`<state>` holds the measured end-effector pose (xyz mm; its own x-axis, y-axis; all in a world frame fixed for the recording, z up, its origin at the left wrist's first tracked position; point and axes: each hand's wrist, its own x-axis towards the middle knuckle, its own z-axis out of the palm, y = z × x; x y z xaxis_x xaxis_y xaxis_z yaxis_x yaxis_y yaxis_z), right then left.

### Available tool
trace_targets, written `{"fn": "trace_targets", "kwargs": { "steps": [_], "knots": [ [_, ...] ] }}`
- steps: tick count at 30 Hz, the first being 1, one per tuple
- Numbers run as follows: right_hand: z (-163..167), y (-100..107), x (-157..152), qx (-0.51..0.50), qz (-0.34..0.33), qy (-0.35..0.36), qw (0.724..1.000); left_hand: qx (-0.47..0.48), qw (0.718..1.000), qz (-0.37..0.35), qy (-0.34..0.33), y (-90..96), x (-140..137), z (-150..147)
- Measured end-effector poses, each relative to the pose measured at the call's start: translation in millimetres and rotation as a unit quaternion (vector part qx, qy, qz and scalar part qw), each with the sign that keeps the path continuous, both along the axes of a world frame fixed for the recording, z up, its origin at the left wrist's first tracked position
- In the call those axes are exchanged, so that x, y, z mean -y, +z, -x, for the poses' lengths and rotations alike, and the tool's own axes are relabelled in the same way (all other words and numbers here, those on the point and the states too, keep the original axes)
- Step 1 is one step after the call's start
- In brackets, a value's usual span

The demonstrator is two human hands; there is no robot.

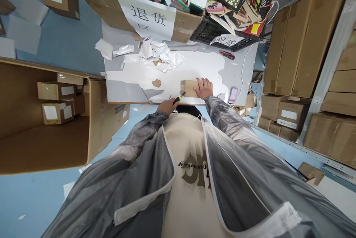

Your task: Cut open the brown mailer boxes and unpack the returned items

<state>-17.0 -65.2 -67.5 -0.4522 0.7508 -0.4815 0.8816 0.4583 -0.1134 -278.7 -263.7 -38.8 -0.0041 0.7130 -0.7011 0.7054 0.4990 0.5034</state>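
Note:
A small brown cardboard box (191, 88) lies on the worktable near its front edge. My left hand (167, 106) is closed around a utility knife (178, 99) with a yellow and black handle. The knife's tip points at the near left part of the box; whether the blade touches it is too small to tell. Across the right end of the box lies my right hand (204, 88), palm down, with its fingers spread.
Crumpled white plastic wrapping (161, 54) and a cardboard scrap (156, 82) lie on the worktable (122, 95). A red-black cutter (226, 55) and a phone (233, 95) are to the right. Behind stand a big carton (186, 26) and a black crate (200, 32). An open carton (94, 119) is left.

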Motion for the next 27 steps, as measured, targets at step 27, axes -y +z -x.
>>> {"fn": "trace_targets", "kwargs": {
  "steps": [27],
  "knots": [
    [16,45,29,-0.158,0.315,-0.549,0.758,0.033,0.96,0.032,0.278,33.5,1,-11]
  ]
}}
